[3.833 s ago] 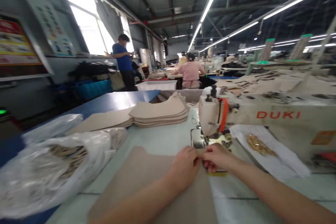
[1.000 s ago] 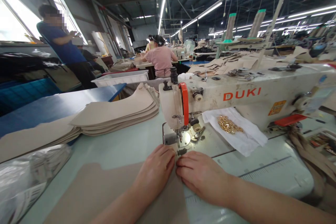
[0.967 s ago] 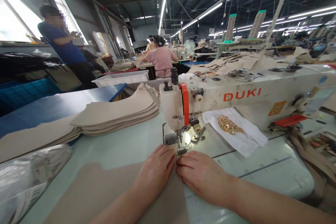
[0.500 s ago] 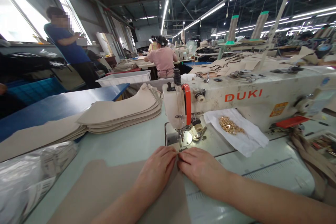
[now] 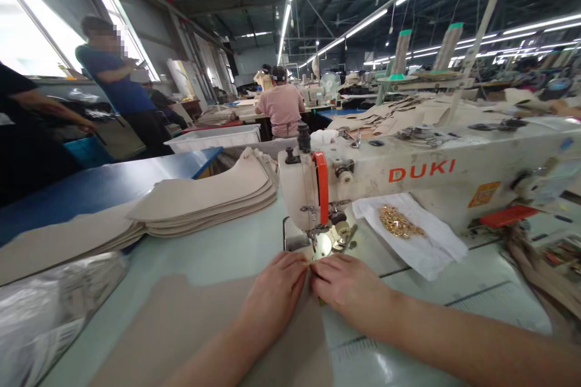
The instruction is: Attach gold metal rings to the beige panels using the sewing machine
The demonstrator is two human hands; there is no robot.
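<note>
A large beige fabric panel (image 5: 200, 308) lies flat on the pale green table, its narrow corner reaching up to the sewing machine (image 5: 304, 187). My left hand (image 5: 276, 284) is closed on the panel's upper corner, fingertips bent down just in front of the needle area. Beside it, my right hand (image 5: 347, 284) pinches the same corner from the right, the two sets of fingertips almost touching. Exactly what lies under the fingertips is hidden. The machine's presser foot (image 5: 313, 240) stands right behind the hands.
A stack of beige cut panels (image 5: 209, 199) lies at the left, near a clear plastic bag (image 5: 59, 314). Small gold metal pieces (image 5: 399, 222) rest on a white sheet (image 5: 436, 254) under the machine arm. Several people are farther back; one in dark clothes (image 5: 31, 127) stands at the far left.
Both hands stay at the panel's corner with hardly any shift. The view has moved slightly. At the far left, a person in dark clothes has come further into view.
</note>
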